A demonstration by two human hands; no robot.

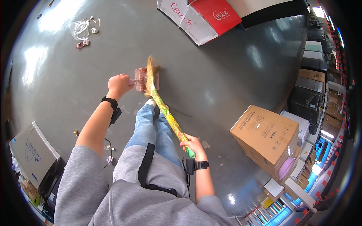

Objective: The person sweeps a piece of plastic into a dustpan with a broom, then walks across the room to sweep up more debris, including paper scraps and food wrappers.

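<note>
My left hand point(119, 85) is closed around the handle of a pink dustpan point(141, 80), held out in front of my legs. In my right hand point(194, 146) is the green end of a broom point(166, 111) with a yellow-green patterned handle. The broom slants up and to the left, away from me. Its straw bristles point(150, 73) lie across the dustpan and hide the middle of it. A white shoe point(151, 102) shows just below the bristles.
Litter with a clear plastic bag point(80, 30) lies on the grey floor point(211, 75) at upper left. A red and white box point(201, 19) stands at the top. Brown cartons point(264, 132) are stacked at right; a white box point(32, 154) stands at left.
</note>
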